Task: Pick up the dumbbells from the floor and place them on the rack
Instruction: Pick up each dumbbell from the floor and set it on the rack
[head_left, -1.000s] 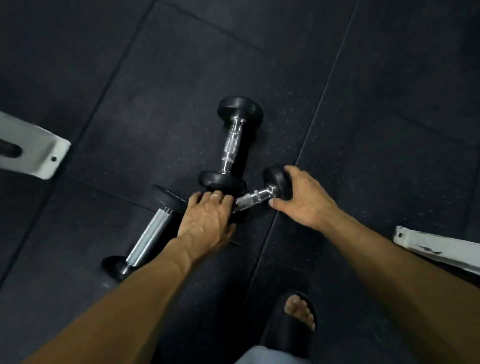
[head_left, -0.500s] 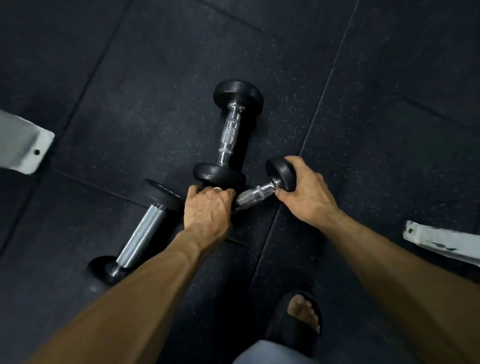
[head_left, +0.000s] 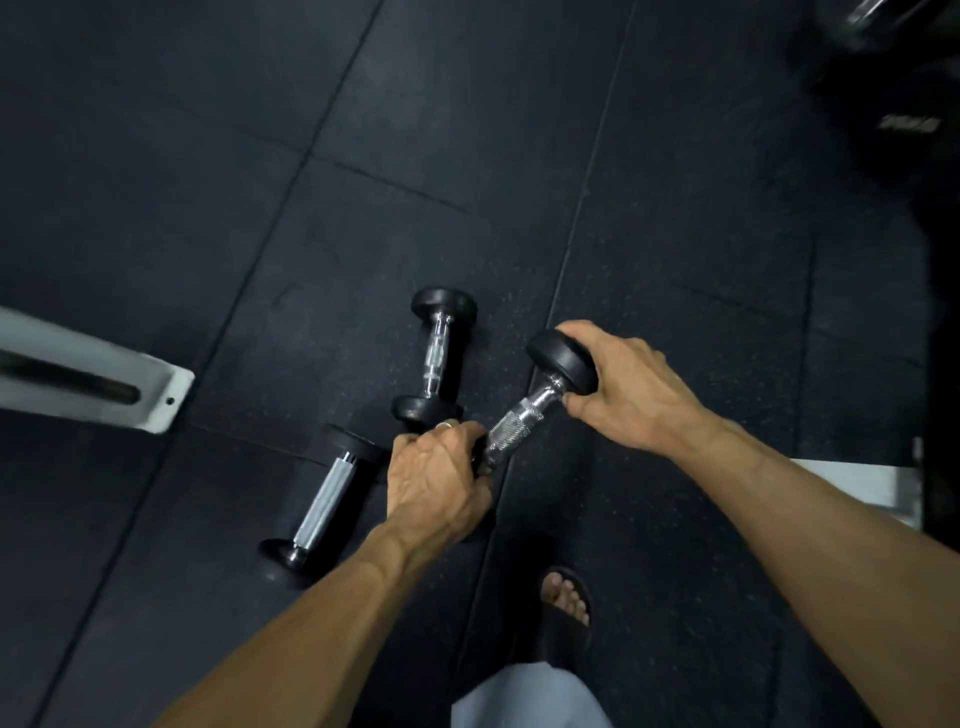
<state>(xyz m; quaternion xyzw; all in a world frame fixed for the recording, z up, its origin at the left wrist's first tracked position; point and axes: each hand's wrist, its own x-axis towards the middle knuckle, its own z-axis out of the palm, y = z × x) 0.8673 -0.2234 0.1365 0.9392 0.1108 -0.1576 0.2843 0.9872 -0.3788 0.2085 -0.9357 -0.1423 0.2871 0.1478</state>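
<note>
Dark rubber floor (head_left: 208, 182), tiled. Both hands hold one dumbbell (head_left: 524, 421) with black heads and a knurled chrome grip: left hand (head_left: 436, 483) curled round its near head, right hand (head_left: 618, 384) gripping the far head. Two more dumbbells (head_left: 436, 358) lie beside it.

Bare forearms; ring (head_left: 444, 425) (left); black sandal (head_left: 563, 631).

Black-headed chrome dumbbells (head_left: 524, 423); dark speckled floor (head_left: 415, 156).

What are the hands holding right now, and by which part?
One dumbbell: left hand grips its near weight head, right hand its far head.
</note>
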